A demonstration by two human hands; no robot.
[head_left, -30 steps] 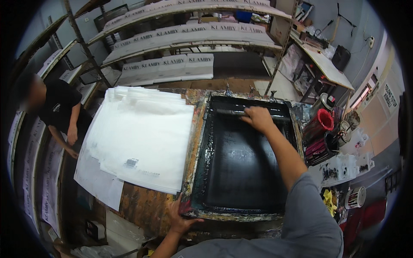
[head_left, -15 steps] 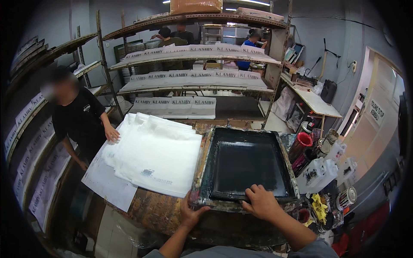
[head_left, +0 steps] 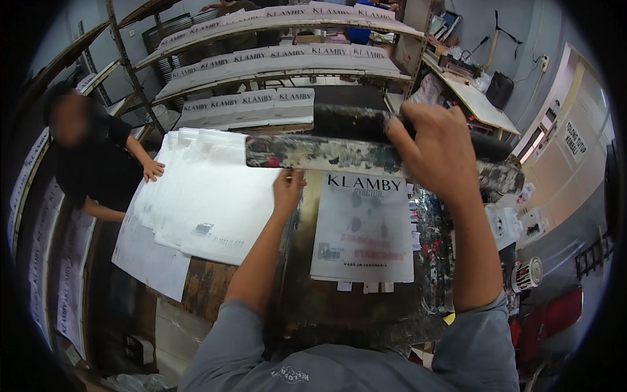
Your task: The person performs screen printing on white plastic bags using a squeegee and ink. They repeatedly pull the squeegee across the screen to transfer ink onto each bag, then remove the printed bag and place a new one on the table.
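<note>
My right hand (head_left: 439, 147) is wrapped round the near edge of a screen-printing frame (head_left: 307, 153), which is raised and tilted so its ink-stained wooden edge faces me. A dark bar lies along the frame's top; its kind is unclear. Below, a white flat bag (head_left: 366, 228) with black lettering and fainter marks lies on the dark printing table (head_left: 294, 294). My left hand (head_left: 287, 193) is beside the right edge of a stack of white bags (head_left: 222, 189), just under the frame's left part. Its fingers look loosely bent and apart, with nothing visibly held.
A person (head_left: 91, 150) at the left rests one hand on the stack's left edge. A shelving rack (head_left: 274, 65) with printed bags stands behind the table, and another runs down the left. White jugs (head_left: 506, 225) and a paint can (head_left: 526, 274) stand at the right.
My right hand has lifted the screen frame off the table, uncovering the printed bag. My left hand has left the frame's near left corner and moved forward to the stack's edge. The view has tilted down.
</note>
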